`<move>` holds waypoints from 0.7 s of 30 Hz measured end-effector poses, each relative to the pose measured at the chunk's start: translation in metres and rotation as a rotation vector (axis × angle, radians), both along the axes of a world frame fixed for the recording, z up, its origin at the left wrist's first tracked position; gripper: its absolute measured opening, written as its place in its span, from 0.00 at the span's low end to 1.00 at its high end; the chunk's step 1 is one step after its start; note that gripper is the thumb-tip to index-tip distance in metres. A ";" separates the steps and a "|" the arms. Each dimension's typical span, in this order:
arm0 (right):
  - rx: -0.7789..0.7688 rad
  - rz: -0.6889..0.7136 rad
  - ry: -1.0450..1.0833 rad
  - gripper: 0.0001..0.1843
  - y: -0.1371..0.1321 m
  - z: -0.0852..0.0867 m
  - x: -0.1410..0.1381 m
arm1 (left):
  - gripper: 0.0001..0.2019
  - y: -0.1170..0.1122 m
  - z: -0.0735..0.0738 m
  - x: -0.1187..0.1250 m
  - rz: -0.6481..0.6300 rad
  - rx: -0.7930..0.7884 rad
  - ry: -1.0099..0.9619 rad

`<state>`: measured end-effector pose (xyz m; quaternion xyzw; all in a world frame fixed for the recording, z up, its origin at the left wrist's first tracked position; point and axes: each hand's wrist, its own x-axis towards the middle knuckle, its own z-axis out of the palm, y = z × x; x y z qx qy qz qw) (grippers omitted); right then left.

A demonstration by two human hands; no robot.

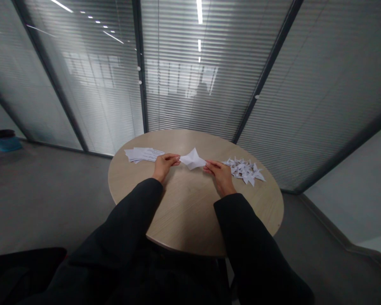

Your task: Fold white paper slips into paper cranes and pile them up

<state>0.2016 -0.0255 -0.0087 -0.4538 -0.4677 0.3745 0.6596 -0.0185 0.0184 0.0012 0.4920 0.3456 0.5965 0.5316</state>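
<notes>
A folded white paper [192,159], with a raised point at its middle, is stretched between my two hands over the round table. My left hand [165,165] pinches its left corner between thumb and fingers. At the opposite corner, my right hand [220,173] pinches it the same way. Left of my left hand lies a loose stack of white paper sheets [142,154], some with printed lines. Beside my right hand is a pile of folded paper pieces [245,170] with pointed ends, partly hidden by that hand.
The round wooden table [187,212] stands close to a glass partition with blinds [190,93]. A blue container with a dark top [4,142] is on the floor at the far left. A dark object [25,271] shows at the lower left.
</notes>
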 end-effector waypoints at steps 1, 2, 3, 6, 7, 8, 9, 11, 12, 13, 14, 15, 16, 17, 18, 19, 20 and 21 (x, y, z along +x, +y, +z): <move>-0.001 -0.005 0.002 0.19 0.000 0.000 0.000 | 0.16 0.000 0.000 0.000 0.010 0.003 0.007; -0.001 -0.011 0.001 0.20 0.001 0.000 0.000 | 0.16 0.000 0.001 0.001 0.018 0.009 0.015; 0.003 -0.017 -0.003 0.20 0.001 0.000 -0.001 | 0.17 0.000 0.001 0.001 0.027 0.017 0.022; 0.025 -0.031 -0.022 0.19 -0.001 0.001 -0.003 | 0.16 -0.002 0.000 0.003 0.034 0.059 0.054; 0.032 -0.032 -0.027 0.18 -0.002 0.001 -0.004 | 0.16 -0.002 0.000 0.004 0.031 0.075 0.073; 0.036 -0.029 -0.033 0.17 -0.003 0.002 -0.006 | 0.15 -0.003 0.000 0.005 0.027 0.089 0.099; 0.037 -0.021 -0.042 0.17 -0.004 0.003 -0.007 | 0.15 -0.004 0.000 0.006 0.026 0.103 0.128; 0.031 0.001 -0.059 0.17 -0.005 0.004 -0.008 | 0.14 -0.005 0.000 0.007 0.033 0.128 0.184; 0.025 0.009 -0.063 0.17 -0.006 0.005 -0.008 | 0.14 -0.006 0.001 0.007 0.042 0.135 0.204; 0.020 0.011 -0.063 0.17 -0.006 0.005 -0.008 | 0.13 -0.006 0.001 0.007 0.050 0.138 0.216; 0.015 0.009 -0.060 0.18 -0.006 0.005 -0.008 | 0.13 -0.006 0.001 0.007 0.057 0.137 0.220; 0.013 0.000 -0.055 0.18 -0.006 0.005 -0.007 | 0.12 -0.006 0.002 0.007 0.063 0.133 0.221; 0.015 -0.011 -0.050 0.18 -0.006 0.005 -0.006 | 0.12 -0.007 0.002 0.007 0.070 0.129 0.220; 0.020 -0.024 -0.045 0.19 -0.006 0.005 -0.006 | 0.12 -0.007 0.003 0.007 0.080 0.127 0.220; 0.026 -0.039 -0.041 0.19 -0.006 0.004 -0.006 | 0.12 -0.007 0.003 0.007 0.091 0.129 0.220; 0.030 -0.053 -0.040 0.19 -0.005 0.004 -0.006 | 0.11 -0.007 0.003 0.007 0.105 0.135 0.222; 0.033 -0.068 -0.041 0.19 -0.005 0.004 -0.006 | 0.11 -0.008 0.004 0.007 0.121 0.143 0.226; 0.036 -0.083 -0.045 0.18 -0.004 0.004 -0.007 | 0.11 -0.008 0.004 0.008 0.136 0.153 0.231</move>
